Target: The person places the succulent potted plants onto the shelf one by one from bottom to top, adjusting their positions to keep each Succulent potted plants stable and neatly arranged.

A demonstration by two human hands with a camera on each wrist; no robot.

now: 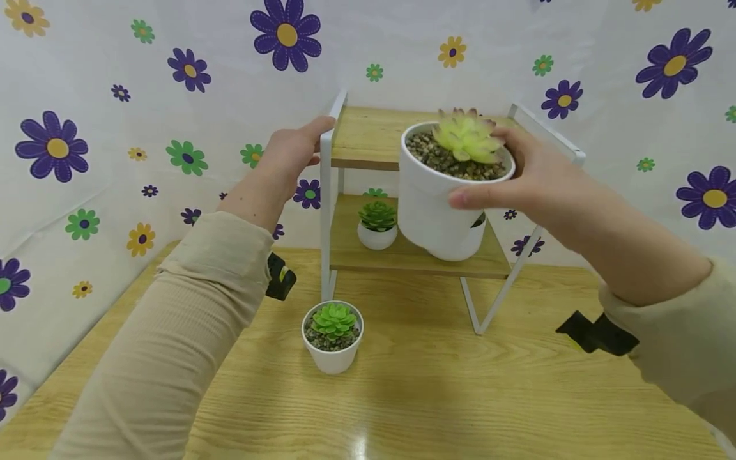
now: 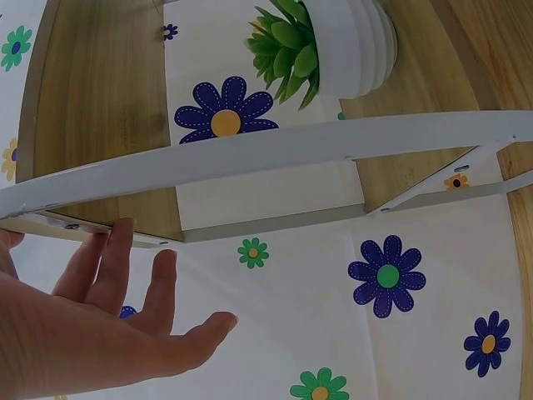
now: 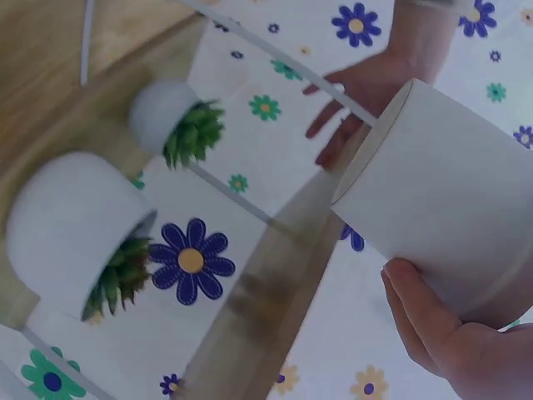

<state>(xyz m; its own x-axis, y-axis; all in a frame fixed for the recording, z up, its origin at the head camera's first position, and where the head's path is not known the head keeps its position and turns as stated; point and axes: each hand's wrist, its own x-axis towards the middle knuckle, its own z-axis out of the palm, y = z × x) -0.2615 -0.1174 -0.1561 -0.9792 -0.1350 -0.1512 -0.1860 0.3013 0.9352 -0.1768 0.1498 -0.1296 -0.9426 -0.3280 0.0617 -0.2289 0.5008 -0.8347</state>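
My right hand grips a white pot by its rim, thumb in front and fingers behind. A yellow-green succulent with pinkish tips grows from its gravel. The pot is held up before the two-tier rack, over the lower shelf. My left hand holds the rack's top left corner, several fingers reaching under the upper board in the left wrist view. On the lower shelf sit a small round pot with a green succulent and a larger white pot with darker leaves, mostly hidden behind the held pot from above.
A white pot with a bright green succulent stands on the wooden table, in front of the rack's left leg. White metal side frames carry the boards. A flower-patterned cloth hangs close behind.
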